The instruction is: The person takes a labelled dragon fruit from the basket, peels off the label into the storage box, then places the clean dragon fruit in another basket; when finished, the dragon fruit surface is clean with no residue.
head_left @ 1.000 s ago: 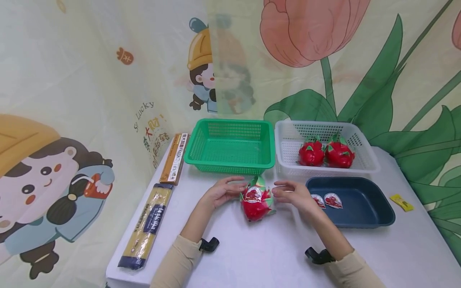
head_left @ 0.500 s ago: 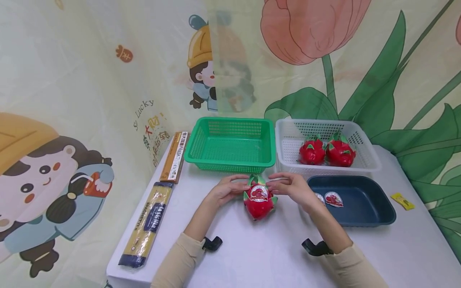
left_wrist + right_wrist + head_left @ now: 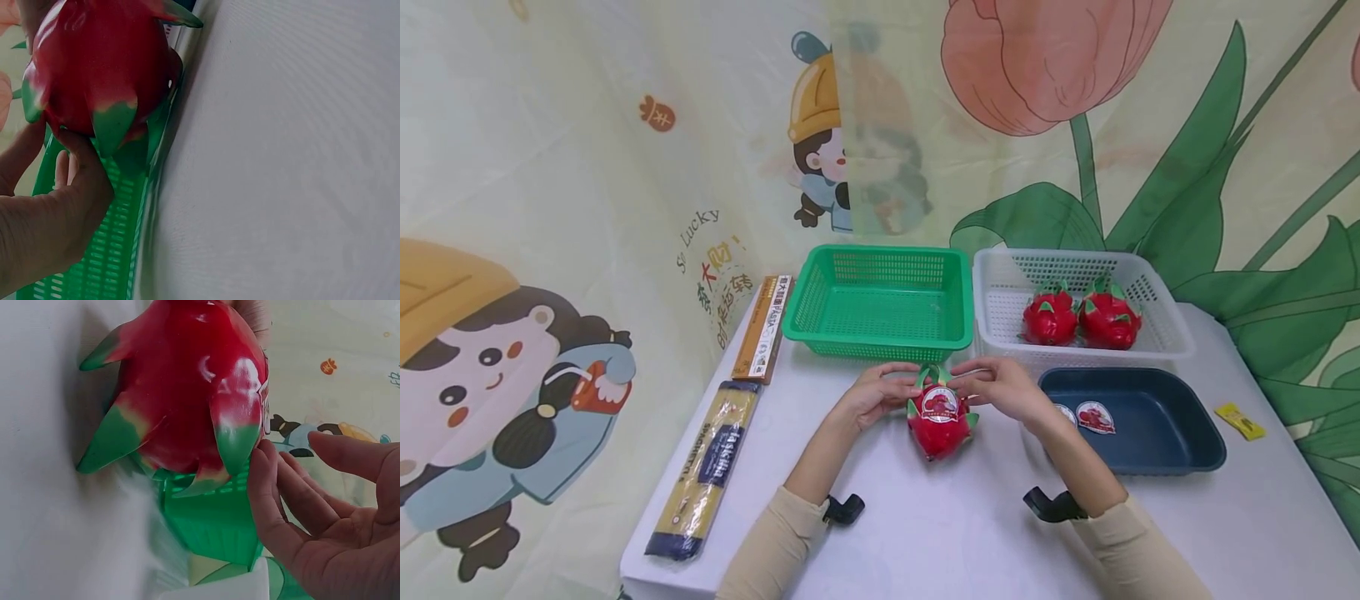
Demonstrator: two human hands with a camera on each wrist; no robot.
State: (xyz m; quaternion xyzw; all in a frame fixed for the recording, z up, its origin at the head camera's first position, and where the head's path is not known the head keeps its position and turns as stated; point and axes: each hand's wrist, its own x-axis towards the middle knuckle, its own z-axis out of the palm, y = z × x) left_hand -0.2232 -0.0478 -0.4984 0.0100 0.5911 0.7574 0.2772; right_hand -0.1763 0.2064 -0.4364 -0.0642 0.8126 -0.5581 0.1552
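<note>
A red dragon fruit [image 3: 936,439] with green-tipped scales lies on the white table between my hands. A round white-and-red sticker [image 3: 940,404] is on its upper face. My left hand [image 3: 876,397] touches the fruit from the left; in the left wrist view its fingers [image 3: 84,156] meet the fruit beside the scales. From the other side, my right hand [image 3: 1000,389] reaches over, its fingertips at the sticker's upper right edge. In the right wrist view the right thumb [image 3: 347,450] stands apart from the fruit. Part of the sticker's edge is hidden by fingers.
Behind the hands stand a green basket [image 3: 880,340] and a white basket [image 3: 1075,357] holding two dragon fruits [image 3: 1078,321]. A dark blue tray [image 3: 1150,433] with stickers [image 3: 1094,417] is at right, beside a yellow packet [image 3: 1240,421]. Spaghetti [image 3: 707,471] and a pasta box [image 3: 763,329] lie left.
The dragon fruit has shifted slightly right and turned, its sticker now facing more squarely up. My right hand has moved left onto the sticker's edge; my left hand has moved slightly right with the fruit.
</note>
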